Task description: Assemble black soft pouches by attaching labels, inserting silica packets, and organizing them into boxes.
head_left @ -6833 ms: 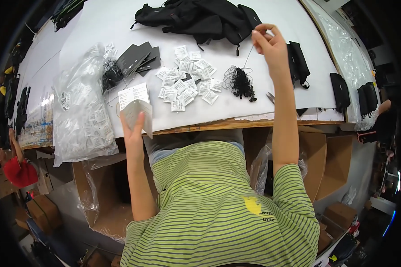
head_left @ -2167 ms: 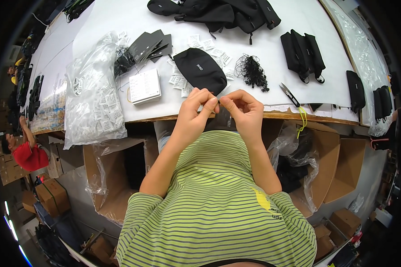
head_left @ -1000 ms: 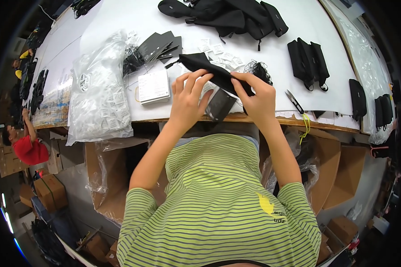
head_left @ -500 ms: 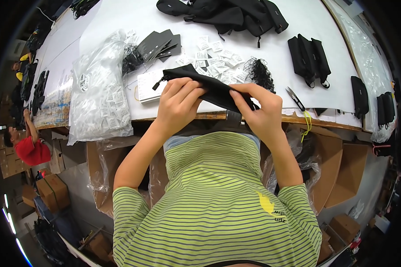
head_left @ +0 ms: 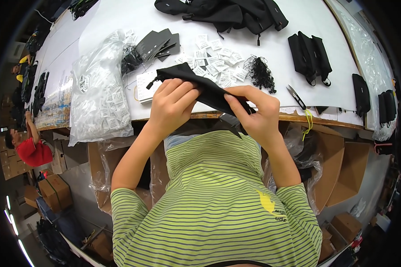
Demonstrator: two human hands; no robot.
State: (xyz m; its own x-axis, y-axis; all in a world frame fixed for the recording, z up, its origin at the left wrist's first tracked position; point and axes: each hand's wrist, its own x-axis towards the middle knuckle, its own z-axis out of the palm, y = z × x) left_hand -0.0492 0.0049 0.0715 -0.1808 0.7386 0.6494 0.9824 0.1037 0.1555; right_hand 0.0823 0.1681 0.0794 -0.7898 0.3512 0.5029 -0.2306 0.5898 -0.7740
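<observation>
A black zippered pouch (head_left: 209, 91) is held above the table's front edge, slanting down from left to right. My left hand (head_left: 173, 100) closes its fingers over the left half, near the zip pull that sticks out at the upper left end. My right hand (head_left: 253, 107) pinches the right end between thumb and fingers. Under the pouch hangs a dark tag or flap (head_left: 229, 119); how it is attached is hidden. Beyond the pouch lie scattered white printed labels (head_left: 218, 62), a bundle of black strings (head_left: 259, 73) and a stack of dark cards (head_left: 158, 44).
A clear plastic bag of labels (head_left: 100, 95) lies left. Thread snips (head_left: 296, 95) with a yellow cord rest near the right front edge. Black pouches (head_left: 309, 58) stand at the right, and more are piled (head_left: 236, 15) at the back. Open cardboard boxes (head_left: 338, 173) sit below the table.
Both hands and the pouch have shifted slightly left. The dark tag or flap beneath the pouch now hangs at a slant and shows more.
</observation>
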